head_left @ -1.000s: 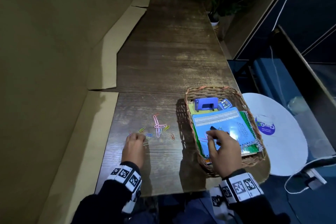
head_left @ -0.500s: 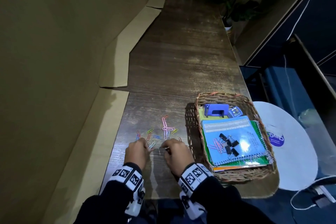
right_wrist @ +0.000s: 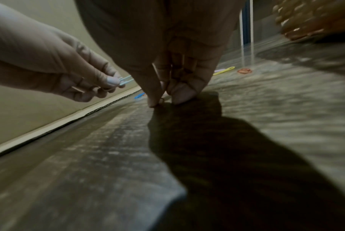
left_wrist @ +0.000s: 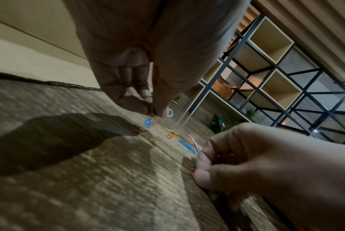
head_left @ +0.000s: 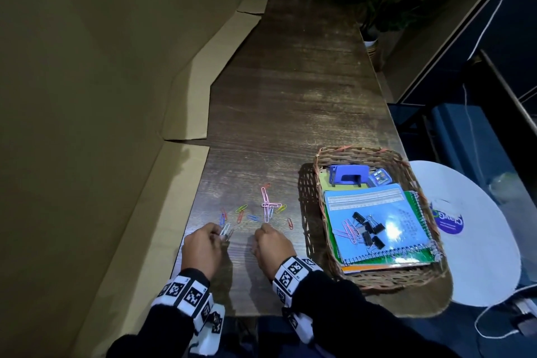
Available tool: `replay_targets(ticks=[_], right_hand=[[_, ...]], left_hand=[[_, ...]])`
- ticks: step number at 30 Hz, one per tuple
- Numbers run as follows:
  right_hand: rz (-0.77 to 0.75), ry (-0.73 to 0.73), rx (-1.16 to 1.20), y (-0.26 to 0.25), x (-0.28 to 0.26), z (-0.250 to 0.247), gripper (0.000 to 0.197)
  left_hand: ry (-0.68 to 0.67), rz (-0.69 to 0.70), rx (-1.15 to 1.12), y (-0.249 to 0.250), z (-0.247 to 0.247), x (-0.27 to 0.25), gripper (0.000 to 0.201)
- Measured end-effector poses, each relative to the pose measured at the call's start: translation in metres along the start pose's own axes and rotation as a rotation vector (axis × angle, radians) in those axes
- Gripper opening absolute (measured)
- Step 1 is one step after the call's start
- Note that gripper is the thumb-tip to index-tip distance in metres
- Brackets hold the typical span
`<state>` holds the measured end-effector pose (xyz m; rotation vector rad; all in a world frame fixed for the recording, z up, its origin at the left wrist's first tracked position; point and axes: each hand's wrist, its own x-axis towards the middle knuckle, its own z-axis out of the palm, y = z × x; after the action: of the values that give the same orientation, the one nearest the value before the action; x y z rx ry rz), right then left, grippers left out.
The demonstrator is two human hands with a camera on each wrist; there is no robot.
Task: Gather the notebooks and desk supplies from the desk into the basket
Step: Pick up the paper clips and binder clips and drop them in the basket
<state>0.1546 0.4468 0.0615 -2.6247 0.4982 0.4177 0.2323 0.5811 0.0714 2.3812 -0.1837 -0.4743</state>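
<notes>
Several coloured paper clips (head_left: 266, 205) lie scattered on the dark wooden desk (head_left: 290, 96). My left hand (head_left: 222, 237) pinches a few pale blue clips (right_wrist: 126, 81) just above the desk. Close on its right, my right hand (head_left: 260, 231) has thumb and forefinger tips (right_wrist: 153, 103) down on the desk, pinching a small clip. The wicker basket (head_left: 348, 150) stands to the right, holding a blue notebook (head_left: 401, 218) on a stack, black binder clips (head_left: 369, 227), pink clips and a blue hole punch (head_left: 347, 177).
A cardboard sheet (head_left: 186, 113) lines the desk's left side and the wall. A round white table (head_left: 479, 256) stands right of the basket, past the desk edge. A potted plant (head_left: 374, 17) sits at the far right corner.
My right hand left the basket and came left to the desk beside my left hand. Binder clips and pink clips now lie on the blue notebook.
</notes>
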Motion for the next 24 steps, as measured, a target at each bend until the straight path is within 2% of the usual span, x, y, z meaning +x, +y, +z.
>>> replay_targets(ticks=[2,4,6,9,11,13,15,17,19,22,24], right_hand=[[0.024,-0.019,-0.034,0.007,-0.013,-0.005,0.021],[0.064,0.045,0.058,0.017,-0.029,-0.018,0.02],[0.131,0.231,0.248,0.036,-0.048,-0.039,0.014],[0.227,0.557,0.434,0.071,-0.075,-0.071,0.015],[0.291,0.59,0.474,0.091,-0.089,-0.083,0.016],[0.365,0.596,0.489,0.108,-0.1,-0.085,0.02],[0.408,0.685,0.505,0.122,-0.112,-0.086,0.019],[0.443,0.764,0.504,0.131,-0.127,-0.088,0.016],[0.446,0.807,0.469,0.138,-0.141,-0.088,0.013],[0.422,0.884,0.424,0.144,-0.154,-0.085,0.011],[0.405,0.953,0.449,0.148,-0.159,-0.085,0.013]], left_hand=[[-0.009,0.005,0.017,0.003,-0.001,0.0,0.019],[-0.031,0.025,0.029,0.011,0.0,-0.001,0.016],[-0.069,0.073,0.044,0.025,0.006,-0.002,0.015],[-0.137,0.183,0.021,0.049,0.021,-0.007,0.019],[-0.199,0.271,-0.019,0.071,0.034,-0.014,0.024],[-0.258,0.354,-0.03,0.095,0.046,-0.025,0.017],[-0.303,0.411,-0.041,0.118,0.054,-0.036,0.007],[-0.329,0.447,-0.049,0.135,0.063,-0.043,0.006],[-0.394,0.437,-0.089,0.15,0.073,-0.047,0.016],[-0.494,0.369,-0.16,0.163,0.081,-0.048,0.056],[-0.439,0.363,-0.152,0.159,0.079,-0.043,0.056]])
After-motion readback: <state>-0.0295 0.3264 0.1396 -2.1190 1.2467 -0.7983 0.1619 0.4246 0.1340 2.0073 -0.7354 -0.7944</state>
